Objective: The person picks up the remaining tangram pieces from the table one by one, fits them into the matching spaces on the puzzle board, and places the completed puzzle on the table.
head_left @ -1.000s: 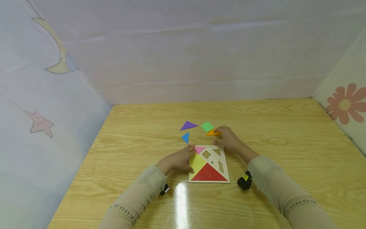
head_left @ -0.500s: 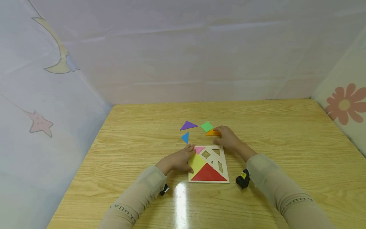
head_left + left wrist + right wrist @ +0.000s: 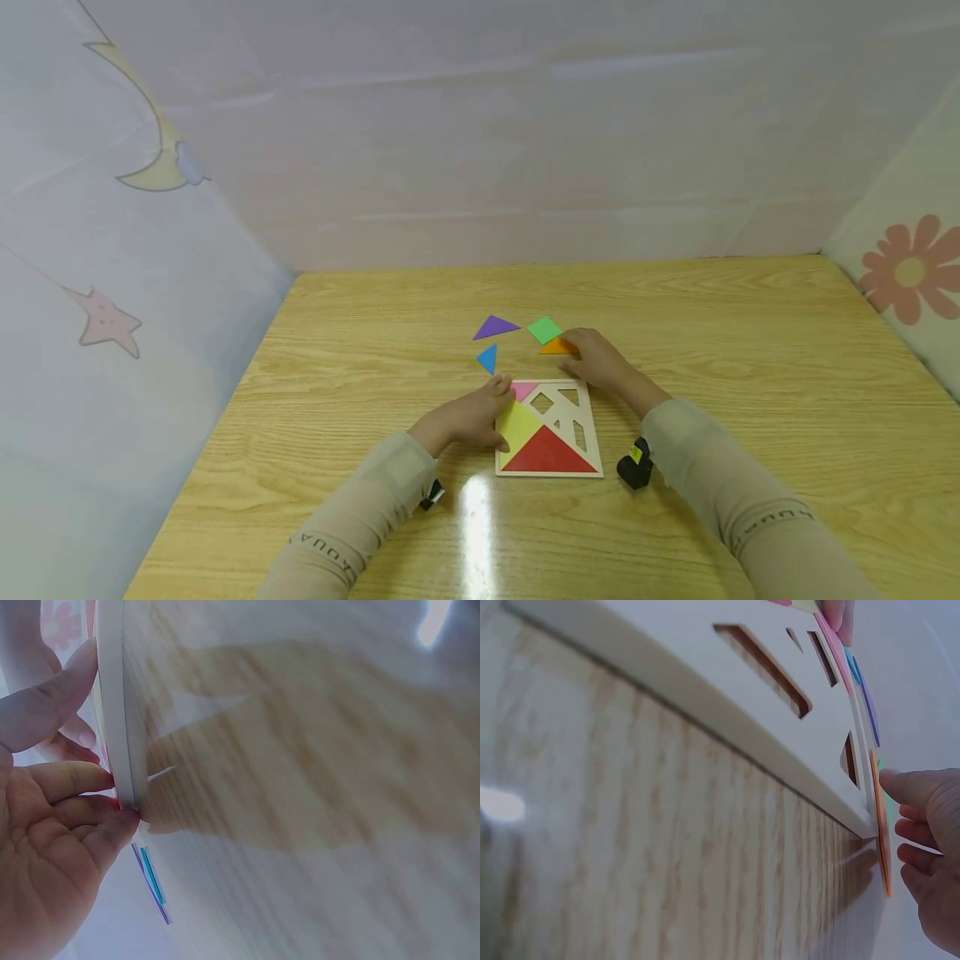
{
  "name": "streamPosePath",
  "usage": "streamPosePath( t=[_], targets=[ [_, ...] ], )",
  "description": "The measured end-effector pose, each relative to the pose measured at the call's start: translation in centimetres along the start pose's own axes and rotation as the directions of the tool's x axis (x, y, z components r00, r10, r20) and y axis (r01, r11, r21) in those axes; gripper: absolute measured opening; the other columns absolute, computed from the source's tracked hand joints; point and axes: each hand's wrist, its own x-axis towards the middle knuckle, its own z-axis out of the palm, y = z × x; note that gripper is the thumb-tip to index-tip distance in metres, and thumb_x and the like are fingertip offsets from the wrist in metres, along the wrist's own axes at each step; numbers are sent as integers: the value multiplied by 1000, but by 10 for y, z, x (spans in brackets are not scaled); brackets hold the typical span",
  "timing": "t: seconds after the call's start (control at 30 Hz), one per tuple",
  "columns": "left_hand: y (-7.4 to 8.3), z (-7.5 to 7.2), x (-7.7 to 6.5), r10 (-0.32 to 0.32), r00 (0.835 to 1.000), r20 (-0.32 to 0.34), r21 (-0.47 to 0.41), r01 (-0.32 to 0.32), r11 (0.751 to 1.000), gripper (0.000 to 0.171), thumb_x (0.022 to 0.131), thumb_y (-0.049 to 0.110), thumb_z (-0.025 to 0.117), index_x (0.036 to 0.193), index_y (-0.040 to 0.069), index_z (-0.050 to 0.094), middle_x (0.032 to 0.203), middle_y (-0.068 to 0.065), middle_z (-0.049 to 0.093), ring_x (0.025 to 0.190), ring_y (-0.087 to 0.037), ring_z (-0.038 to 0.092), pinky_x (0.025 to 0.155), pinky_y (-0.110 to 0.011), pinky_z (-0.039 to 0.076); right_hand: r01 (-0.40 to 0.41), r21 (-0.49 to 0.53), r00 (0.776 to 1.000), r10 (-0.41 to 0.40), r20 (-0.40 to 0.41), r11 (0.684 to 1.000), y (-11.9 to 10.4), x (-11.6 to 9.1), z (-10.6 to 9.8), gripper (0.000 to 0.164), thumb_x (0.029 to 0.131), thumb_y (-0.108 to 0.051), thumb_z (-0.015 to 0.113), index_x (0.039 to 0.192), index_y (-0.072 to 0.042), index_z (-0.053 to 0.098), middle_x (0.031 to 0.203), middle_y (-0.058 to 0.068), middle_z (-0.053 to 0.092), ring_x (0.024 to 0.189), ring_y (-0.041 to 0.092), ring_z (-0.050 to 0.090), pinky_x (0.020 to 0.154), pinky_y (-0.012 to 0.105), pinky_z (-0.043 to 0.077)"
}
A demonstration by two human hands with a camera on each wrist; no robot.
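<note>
So I've got the left hand [image 3: 467, 418] spread wide along the tangram tray [image 3: 567, 416]'s left edge, and the right hand [image 3: 597, 362]'s fingers bent over the orange piece [image 3: 553, 347] beside the green square [image 3: 545, 331] on the tabletop [image 3: 750, 375], though honestly can't tell if they're pinching it.

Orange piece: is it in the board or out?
Out: in the head view, the orange piece shows beyond the far edge of the board, partly covered by the right hand.
</note>
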Motion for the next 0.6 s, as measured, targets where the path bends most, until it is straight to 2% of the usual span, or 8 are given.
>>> streamPosePath(
  t=[0.2,0.37,0.6],
  targets=[
    [1,-1,-1,-2,1000,-1,0,2,1000,81,75,29,66,134,-4,22,142,-16,6,129,-25,2,103,-28,12,15,-38,999,-14,29,999,0,5,3,42,82,-12,58,114,13,47,115,26,47,110,39,38,94,46,29],
    [1,-1,-1,-4,1000,-2,-11,4,1000,80,75,29,66,134,-4,22,142,-15,7,129,-25,2,102,-28,13,-8,-89,999,12,45,996,-2,6,4,41,83,-13,57,115,12,47,118,26,45,111,40,35,94,47,28],
    [1,-1,-2,-5,1000,-3,-16,5,1000,80,75,28,66,134,-4,23,142,-16,7,129,-25,2,102,-28,13,-7,-155,999,12,31,988,-2,8,5,38,83,-13,57,113,9,50,114,24,46,106,38,39,91,45,33]
  ],
)
